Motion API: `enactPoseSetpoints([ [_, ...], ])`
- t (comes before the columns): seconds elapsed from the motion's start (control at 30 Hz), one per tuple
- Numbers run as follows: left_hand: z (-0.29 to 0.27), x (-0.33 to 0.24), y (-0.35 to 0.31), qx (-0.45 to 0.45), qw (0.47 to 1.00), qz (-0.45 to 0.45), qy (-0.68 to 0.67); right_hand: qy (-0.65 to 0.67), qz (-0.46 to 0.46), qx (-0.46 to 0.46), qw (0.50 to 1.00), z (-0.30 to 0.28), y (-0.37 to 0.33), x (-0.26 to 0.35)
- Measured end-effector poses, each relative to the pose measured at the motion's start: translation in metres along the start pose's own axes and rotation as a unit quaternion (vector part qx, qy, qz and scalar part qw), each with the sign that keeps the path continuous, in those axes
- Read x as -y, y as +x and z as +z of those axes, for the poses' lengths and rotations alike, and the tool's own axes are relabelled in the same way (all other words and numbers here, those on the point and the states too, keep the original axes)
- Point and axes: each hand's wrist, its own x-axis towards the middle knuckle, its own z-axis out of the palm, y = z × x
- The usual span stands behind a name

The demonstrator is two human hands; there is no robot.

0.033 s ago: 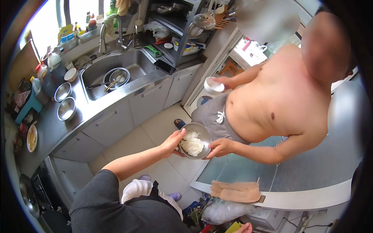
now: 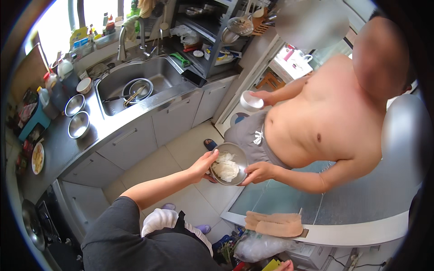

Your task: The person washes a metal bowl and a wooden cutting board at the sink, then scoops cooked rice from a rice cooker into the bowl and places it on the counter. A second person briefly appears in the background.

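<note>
A steel sink (image 2: pixel 165 74) is set into a dark table (image 2: pixel 58 151) that curves along the wall. Behind the sink and to its left, a window (image 2: pixel 56 27) glares white with daylight, which glints off the table's front edge. A grey-framed shelf rack (image 2: pixel 201 27) stands just right of the sink. Below the sink run pale cabinets (image 2: pixel 135 140) with slim handles, then a floor (image 2: pixel 156 176) of light tiles. Farther right of the sink, past the rack, a pale-framed doorway (image 2: pixel 260 61) opens onto another bright area.
</note>
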Motion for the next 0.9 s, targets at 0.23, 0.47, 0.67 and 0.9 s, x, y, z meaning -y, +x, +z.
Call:
enactPoseSetpoints([
  [0.23, 0.003, -0.014, 0.017, 0.063, 0.988, 0.111, -0.090, 0.053, -0.032, 0.026, 0.998, 0.004, 0.005, 0.021],
  [0.47, -0.133, 0.044, 0.019, -0.107, 0.958, -0.073, 0.255, 0.031, -0.105, 0.074, 0.991, 0.035, -0.008, 0.079],
  [0.67, -0.307, 0.036, -0.062, -0.467, 0.845, 0.183, -0.186, 0.087, -0.144, 0.131, 0.977, 0.081, -0.007, 0.053],
  [0.9, -0.464, -0.013, -0.144, -0.577, 0.618, 0.259, -0.468, 0.135, -0.165, 0.189, 0.959, 0.104, -0.040, 0.103],
])
